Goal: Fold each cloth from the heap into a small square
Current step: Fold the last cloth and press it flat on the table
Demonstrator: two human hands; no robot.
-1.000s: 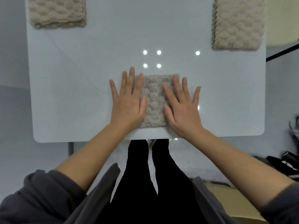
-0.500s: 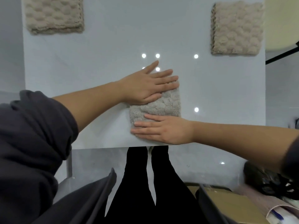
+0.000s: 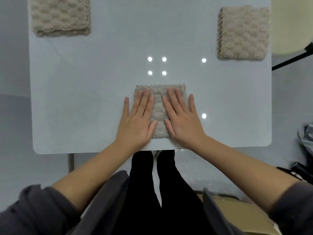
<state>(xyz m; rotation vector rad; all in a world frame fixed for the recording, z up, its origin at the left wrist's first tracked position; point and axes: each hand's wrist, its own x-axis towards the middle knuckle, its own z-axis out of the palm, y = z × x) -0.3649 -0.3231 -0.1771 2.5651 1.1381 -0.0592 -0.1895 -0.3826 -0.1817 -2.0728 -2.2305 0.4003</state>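
- Folded beige cloth (image 3: 159,114) lies at the table's (image 3: 84,99) near edge, centre.
- Left hand (image 3: 138,120) and right hand (image 3: 182,118) press flat on it, fingers spread, gripping nothing.
- Two cloth stacks (image 3: 60,15) (image 3: 243,32) sit at the far corners.

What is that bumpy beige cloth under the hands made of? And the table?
The folded cloth looks like soft plush fleece or microfibre: fuzzy pile with raised, rounded bumps. The table seems a smooth, glossy pale top, maybe laminate or plastic, since ceiling lights mirror as bright dots on it.
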